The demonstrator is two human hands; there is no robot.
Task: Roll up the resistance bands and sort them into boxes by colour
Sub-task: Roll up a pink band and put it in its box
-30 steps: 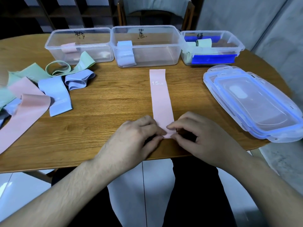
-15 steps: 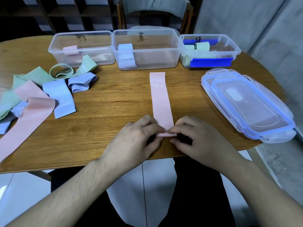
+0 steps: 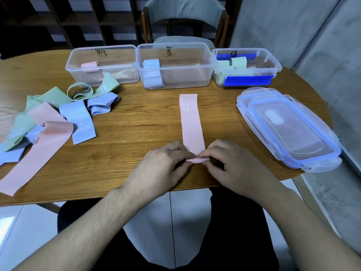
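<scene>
Both hands meet at lower centre of the frame: the left hand (image 3: pixel 162 165) and right hand (image 3: pixel 232 163) each pinch the near, just-curled end of the flat pink rubber resistance band (image 3: pixel 191 124). Its long axis runs straight away from them, up the frame, over bare wooden table (image 3: pixel 136 124) toward the clear plastic boxes (image 3: pixel 175 75), so rolling forward looks unobstructed; neither hand is nearer.

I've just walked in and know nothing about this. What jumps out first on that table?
Two hands, left and right, pinch the near end of a pink band lying flat mid-table, starting a roll. Behind stand three clear boxes; a heap of pink, green and blue bands sprawls left, stacked lids right.
</scene>
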